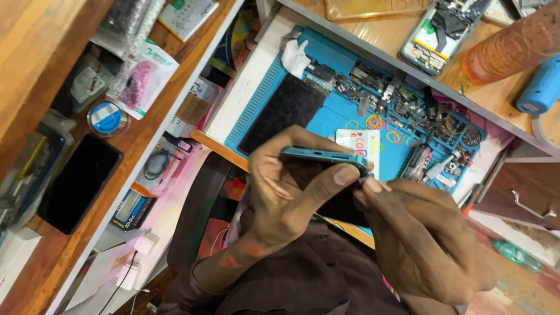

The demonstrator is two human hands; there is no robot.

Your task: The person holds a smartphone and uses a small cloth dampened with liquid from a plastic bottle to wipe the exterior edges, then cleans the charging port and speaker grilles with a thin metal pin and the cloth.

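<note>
Above the blue mat [332, 125]: grip phone [324, 155] firmly in left hand [286, 192], work right hand [420, 233] fingertips (pinching, perhaps a small pick) gently along the edge.

The left hand [286, 186] is curled, fingers wrapped over the top and thumb [332, 181] stretched out toward the right hand [420, 233], whose fingertips [373, 185] are pinched together (touching the left thumb's tip), both forearms angled inward.
</note>
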